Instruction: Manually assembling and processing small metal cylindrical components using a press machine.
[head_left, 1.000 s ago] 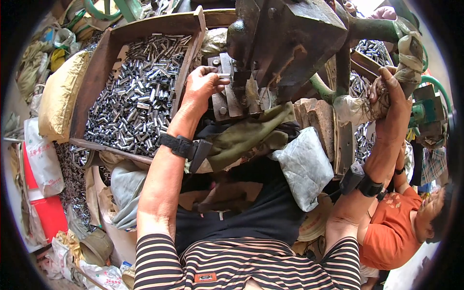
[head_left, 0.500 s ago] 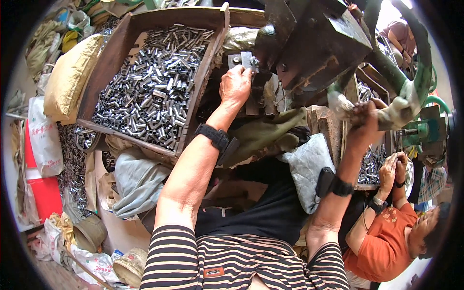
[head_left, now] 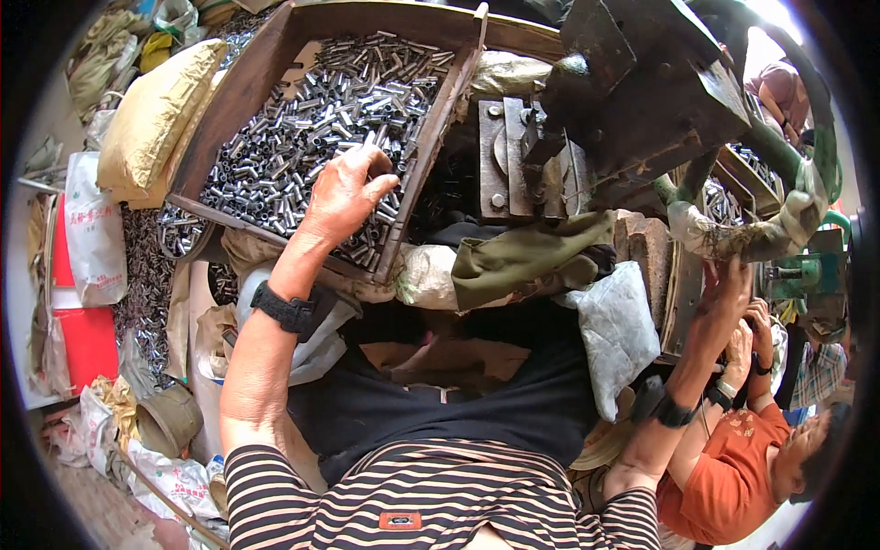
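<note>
A wooden tray (head_left: 266, 240) full of short, shiny metal tubes (head_left: 302, 151) lies ahead on the left. Over its right half is my left hand (head_left: 346, 191), thumb apart from the fingers. The fingertips reach down among the tubes, and I cannot see any tube held. Right of the tray stands a dark press (head_left: 655, 101), with a bolted metal die (head_left: 513, 170) at its base. My right hand (head_left: 724, 291), fingers stretched out, is just below the press's curved, cloth-wrapped handle (head_left: 788, 225). Its fingertips are close to the handle; whether they touch is unclear.
An olive cloth (head_left: 541, 261) and a grey padded cloth (head_left: 612, 330) hang along the near edge of the bench. A co-worker in an orange shirt (head_left: 733, 467) sits close on my right. A stuffed tan sack (head_left: 160, 124) leans left of the tray.
My left hand has moved from the die leftward to the tubes in the tray. My right hand has slipped down off the handle, its fingers straightening. The whole view has shifted slightly.
</note>
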